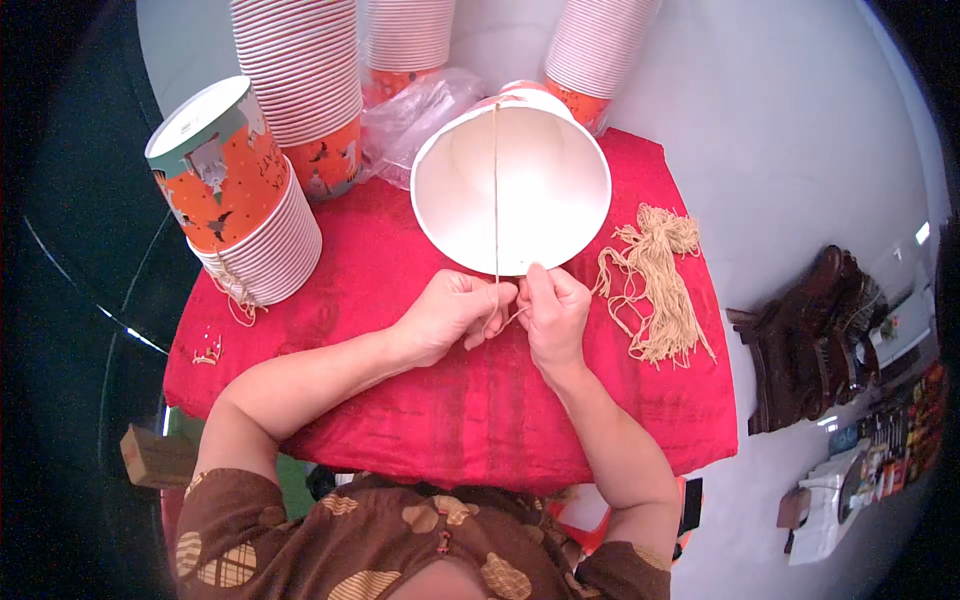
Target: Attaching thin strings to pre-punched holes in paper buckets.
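Red cloth lay beneath. Leftmost stood a bucket stack. Left hand pinched string, which spanned the open bucket just beyond; right hand, at its edge, pinched the same string. Rightmost lay a yarn bundle.

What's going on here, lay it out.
A person's left hand pinches a tan cord stretched across the open mouth of a white-lined bucket; the right hand is at its near rim, its grip partly hidden. A bundle of cord lies to the right on red cloth; stacked buckets stand behind and to the left.
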A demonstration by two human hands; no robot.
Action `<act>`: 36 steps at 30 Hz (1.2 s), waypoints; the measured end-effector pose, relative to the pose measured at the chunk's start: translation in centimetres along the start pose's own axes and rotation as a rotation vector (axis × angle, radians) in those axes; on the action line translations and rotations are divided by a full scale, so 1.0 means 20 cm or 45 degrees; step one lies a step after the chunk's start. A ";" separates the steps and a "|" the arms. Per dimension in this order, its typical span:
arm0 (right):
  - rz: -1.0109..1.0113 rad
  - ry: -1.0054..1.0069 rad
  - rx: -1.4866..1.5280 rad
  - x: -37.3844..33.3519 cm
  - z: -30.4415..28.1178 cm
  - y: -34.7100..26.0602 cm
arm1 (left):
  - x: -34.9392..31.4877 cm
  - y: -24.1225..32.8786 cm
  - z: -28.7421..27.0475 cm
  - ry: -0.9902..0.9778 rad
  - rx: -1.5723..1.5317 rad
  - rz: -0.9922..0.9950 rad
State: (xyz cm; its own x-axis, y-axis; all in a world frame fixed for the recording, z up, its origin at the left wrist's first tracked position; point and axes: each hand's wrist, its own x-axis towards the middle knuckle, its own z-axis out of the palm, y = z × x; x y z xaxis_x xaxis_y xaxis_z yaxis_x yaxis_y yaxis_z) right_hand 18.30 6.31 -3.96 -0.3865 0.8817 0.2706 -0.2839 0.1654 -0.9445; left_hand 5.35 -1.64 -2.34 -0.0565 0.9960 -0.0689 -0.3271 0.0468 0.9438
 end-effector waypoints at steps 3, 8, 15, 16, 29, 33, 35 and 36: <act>-0.027 0.029 -0.015 0.02 -0.01 0.01 | -0.01 0.02 0.01 -0.079 0.075 0.014; -0.128 -0.009 -0.152 0.02 -0.01 0.04 | -0.07 0.09 0.04 0.011 0.937 0.679; -0.138 -0.151 -0.295 0.00 0.00 0.09 | -0.04 0.15 -0.03 0.213 1.401 1.199; -0.147 -0.181 -0.323 -0.01 0.00 0.09 | -0.02 0.15 -0.05 0.212 1.400 1.196; 0.037 -0.363 -0.309 -0.02 0.02 0.16 | 0.06 0.09 -0.17 0.176 1.466 0.551; 0.131 -0.385 -0.323 -0.01 0.01 0.17 | 0.08 0.05 -0.20 0.142 1.477 0.491; 0.138 -0.386 -0.356 0.00 0.02 0.18 | 0.09 0.04 -0.21 0.142 1.451 0.459; 0.158 -0.374 -0.374 0.00 0.02 0.18 | 0.09 0.03 -0.22 0.124 1.468 0.498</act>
State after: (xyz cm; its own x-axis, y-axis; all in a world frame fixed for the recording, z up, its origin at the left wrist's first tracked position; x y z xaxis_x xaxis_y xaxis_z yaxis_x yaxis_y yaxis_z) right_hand 16.99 6.71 -7.31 -0.6474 0.7467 0.1528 0.0259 0.2219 -0.9747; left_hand 0.96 -0.08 -3.40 -0.0501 0.9504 0.3069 0.7532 -0.1658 0.6365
